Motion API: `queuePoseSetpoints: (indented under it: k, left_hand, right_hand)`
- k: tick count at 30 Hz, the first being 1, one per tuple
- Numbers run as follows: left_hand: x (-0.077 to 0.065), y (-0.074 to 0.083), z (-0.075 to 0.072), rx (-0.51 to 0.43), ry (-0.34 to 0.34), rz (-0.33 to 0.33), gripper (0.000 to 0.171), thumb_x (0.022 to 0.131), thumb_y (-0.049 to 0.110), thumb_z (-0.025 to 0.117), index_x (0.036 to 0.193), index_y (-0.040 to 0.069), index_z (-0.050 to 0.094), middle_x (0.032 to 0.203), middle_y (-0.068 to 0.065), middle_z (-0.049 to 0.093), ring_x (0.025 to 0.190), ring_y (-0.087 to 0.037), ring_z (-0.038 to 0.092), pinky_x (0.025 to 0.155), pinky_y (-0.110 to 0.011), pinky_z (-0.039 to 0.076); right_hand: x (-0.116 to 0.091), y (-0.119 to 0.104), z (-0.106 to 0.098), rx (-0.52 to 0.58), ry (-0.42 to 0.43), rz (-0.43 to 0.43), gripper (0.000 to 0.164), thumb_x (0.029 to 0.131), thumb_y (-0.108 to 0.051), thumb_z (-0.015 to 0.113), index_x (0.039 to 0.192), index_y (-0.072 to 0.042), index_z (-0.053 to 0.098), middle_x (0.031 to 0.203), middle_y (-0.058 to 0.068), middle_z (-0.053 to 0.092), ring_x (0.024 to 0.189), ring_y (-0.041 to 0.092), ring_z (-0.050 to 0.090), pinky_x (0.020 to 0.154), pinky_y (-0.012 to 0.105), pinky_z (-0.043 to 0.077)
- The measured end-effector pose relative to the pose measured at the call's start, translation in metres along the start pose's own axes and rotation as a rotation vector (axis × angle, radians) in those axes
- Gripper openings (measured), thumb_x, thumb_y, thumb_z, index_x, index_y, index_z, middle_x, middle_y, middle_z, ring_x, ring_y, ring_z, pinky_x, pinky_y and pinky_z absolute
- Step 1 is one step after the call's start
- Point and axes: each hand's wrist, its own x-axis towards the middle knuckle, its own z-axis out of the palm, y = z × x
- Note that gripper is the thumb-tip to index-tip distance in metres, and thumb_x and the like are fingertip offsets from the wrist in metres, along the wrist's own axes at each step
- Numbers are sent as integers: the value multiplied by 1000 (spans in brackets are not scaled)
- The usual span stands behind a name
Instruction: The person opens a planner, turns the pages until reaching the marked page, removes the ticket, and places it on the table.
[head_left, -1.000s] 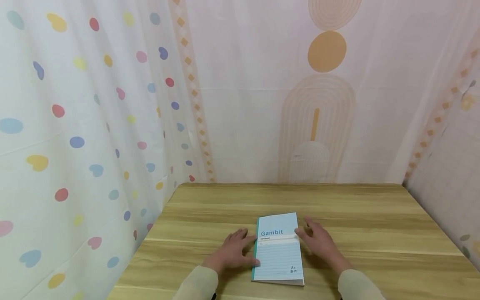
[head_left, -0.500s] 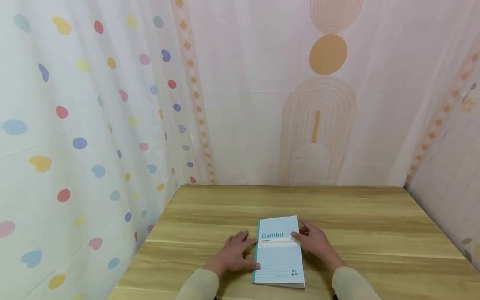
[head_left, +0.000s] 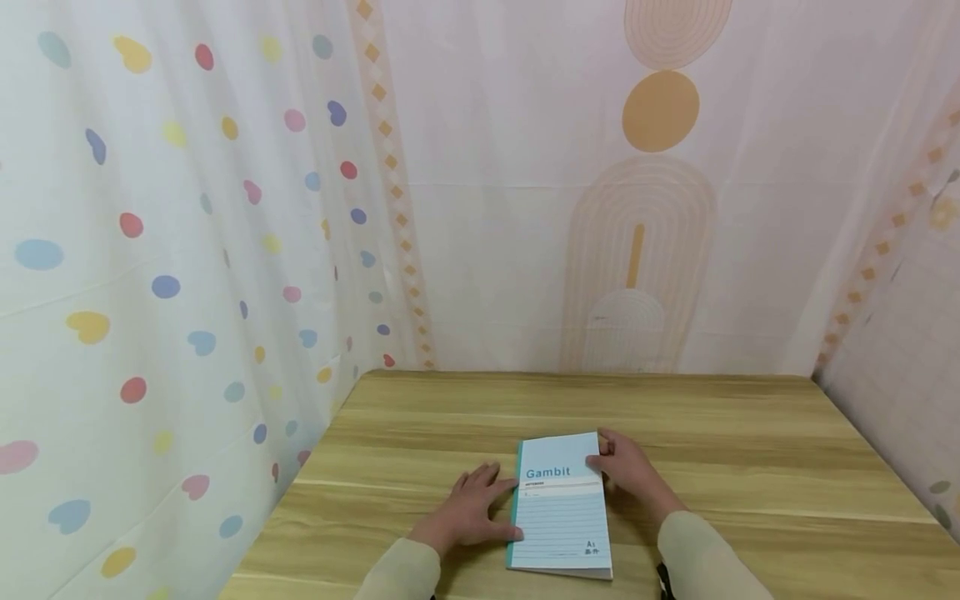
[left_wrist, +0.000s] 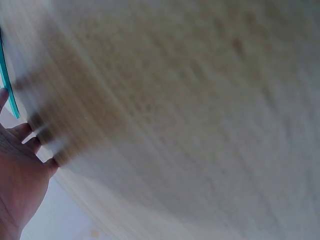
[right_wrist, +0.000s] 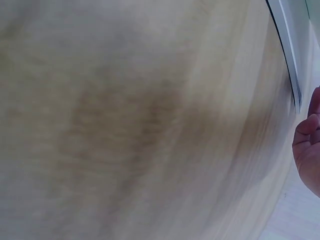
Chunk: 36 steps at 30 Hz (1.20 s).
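A light-blue "Gambit" notebook [head_left: 558, 521] with a turquoise spine lies closed on the wooden table [head_left: 420, 408]. My left hand [head_left: 471, 510] rests at its left side, fingers spread, the thumb and index finger touching the spine edge. In the left wrist view, the turquoise spine [left_wrist: 7, 75] shows beside the fingers of that hand [left_wrist: 22, 180]. At the upper right edge, my right hand [head_left: 630, 468] pinches the notebook, thumb on the cover and fingers curled at the side. The right wrist view catches the notebook's page edge [right_wrist: 289, 55] near the curled right hand [right_wrist: 307, 150].
Behind the table hangs a pale curtain [head_left: 480, 250] with arch and circle prints. To the left is a white curtain [head_left: 187, 450] with coloured dots and hearts. Another patterned cloth [head_left: 900, 375] hangs along the right side.
My right hand has moved in to the notebook's right edge, its thumb coming onto the cover and its fingers curling at the side. The left hand stays in place. The head view shifts slightly.
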Motion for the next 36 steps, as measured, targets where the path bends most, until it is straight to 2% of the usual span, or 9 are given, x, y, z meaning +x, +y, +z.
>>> queuePoseSetpoints:
  k: [5,14,25,30,36]
  left_hand:
    - [1,-1,1,5,0,-3,84,81,64,71,150,24,45,161,-15,25,148,-36,19,117,-58,13]
    - [2,-2,3,24,9,2,84,81,65,70,150,25,45,161,-15,25,149,-36,18,117,-58,12]
    - [5,1,3,32,3,13,84,82,68,67,151,24,44,160,-19,24,149,-38,14,117,-59,9]
    - [7,1,4,36,2,17,83,83,67,66,151,24,45,160,-19,24,149,-38,13,117,-59,10]
    - [9,3,2,20,-12,11,80,85,66,63,151,24,45,161,-17,24,149,-37,12,117,-59,10]
  right_hand:
    - [6,-1,0,-2,-4,-5,61,95,-9,65,146,11,38,86,7,56,72,19,48,64,32,42]
    - [11,-7,-4,55,-3,16,50,98,-6,58,143,11,43,94,11,62,78,20,56,66,33,46]
    - [10,-24,-10,87,8,27,46,100,-7,54,143,8,46,106,17,65,80,22,61,72,42,52]
    - [11,-33,-12,90,3,24,49,101,-13,55,145,4,45,107,15,66,80,21,63,71,40,53]
    - [11,-44,-11,193,-32,7,50,101,-13,55,147,2,43,110,16,66,79,21,63,68,35,53]
